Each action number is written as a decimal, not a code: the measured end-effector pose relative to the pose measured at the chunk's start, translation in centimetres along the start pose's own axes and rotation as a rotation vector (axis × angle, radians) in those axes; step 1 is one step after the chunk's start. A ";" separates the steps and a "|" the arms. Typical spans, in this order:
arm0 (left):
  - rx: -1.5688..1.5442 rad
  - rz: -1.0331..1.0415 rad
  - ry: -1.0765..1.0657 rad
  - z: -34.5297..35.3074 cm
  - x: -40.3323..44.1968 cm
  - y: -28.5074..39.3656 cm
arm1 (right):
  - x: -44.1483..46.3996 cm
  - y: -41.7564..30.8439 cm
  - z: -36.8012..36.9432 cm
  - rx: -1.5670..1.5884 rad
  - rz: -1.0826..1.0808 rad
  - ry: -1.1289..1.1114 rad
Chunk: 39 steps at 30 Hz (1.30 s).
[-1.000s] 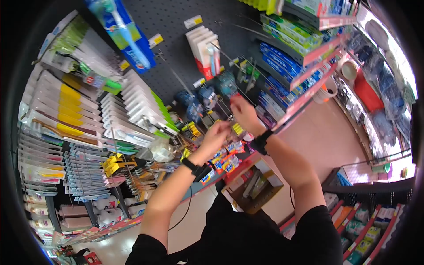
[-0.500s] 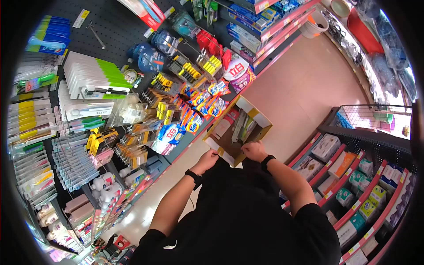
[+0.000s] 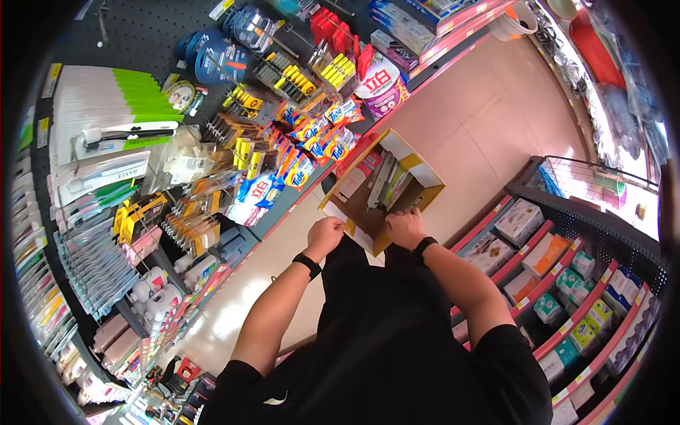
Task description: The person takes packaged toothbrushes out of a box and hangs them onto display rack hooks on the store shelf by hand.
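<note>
The open cardboard box (image 3: 425,174) in front of you has straight, thin walls, a matte brown inside and pale flaps with yellow edges; slim, flat packs (image 3: 388,183) lie in it beside a red-and-white packet (image 3: 356,177). Glossy, crinkled Tide pouches (image 3: 296,167) hang on the rack to its left, below a dark, perforated pegboard (image 3: 145,32). The smooth, tiled floor (image 3: 460,120) spreads out beyond the box.

A second ago both your hands were up among the hanging goods; now they are down at the box's near side, much as they were half a second ago.

Your left hand (image 3: 326,235) is at the near left corner, fingers curled inward; you can't tell from this view whether they pinch anything. Your right hand (image 3: 406,228) is bent over the near rim, fingertips pointing into the box, their grip unclear. Both forearms angle forward and inward.
</note>
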<state>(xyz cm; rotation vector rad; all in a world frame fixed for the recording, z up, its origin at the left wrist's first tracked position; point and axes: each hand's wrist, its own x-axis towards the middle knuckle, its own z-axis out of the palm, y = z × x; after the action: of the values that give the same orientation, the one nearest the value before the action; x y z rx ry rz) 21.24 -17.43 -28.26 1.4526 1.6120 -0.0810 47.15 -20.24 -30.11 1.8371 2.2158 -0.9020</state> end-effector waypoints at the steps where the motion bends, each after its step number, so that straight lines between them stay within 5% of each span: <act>1: -0.011 -0.007 -0.005 -0.1 0.1 0.0 | 0.7 -0.1 0.1 0.081 0.010 -0.085; 8: 0.194 0.195 0.055 -1.8 0.5 2.6 | 8.6 0.6 5.7 0.360 0.138 -0.316; 13: -0.025 0.257 0.026 -0.5 2.5 1.9 | 14.4 1.4 8.9 0.423 0.267 -0.108; 18: -0.163 0.157 0.105 -0.4 3.3 2.1 | 20.9 4.6 13.9 0.255 0.165 0.081; 20: -0.180 0.141 0.096 -0.2 3.5 1.6 | 21.4 3.6 10.2 0.338 0.144 -0.015; 23: -0.201 0.131 0.098 -0.4 3.3 1.9 | 22.3 2.9 9.5 -0.013 0.219 -0.284; 28: -0.202 0.152 0.138 -0.4 3.4 2.1 | 23.0 3.4 8.5 0.067 0.234 0.008; 37: -0.150 0.151 0.151 0.1 3.3 1.7 | 13.1 -0.2 0.9 0.542 0.100 -0.138; 39: -0.172 0.071 0.021 -0.2 3.2 1.8 | 10.0 -1.7 -0.7 0.538 0.009 -0.004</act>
<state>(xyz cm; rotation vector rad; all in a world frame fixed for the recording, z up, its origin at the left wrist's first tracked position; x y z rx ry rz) 23.02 -14.38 -29.32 1.3798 1.5425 0.1116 43.27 -11.43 -33.47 2.0305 2.0958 -1.6219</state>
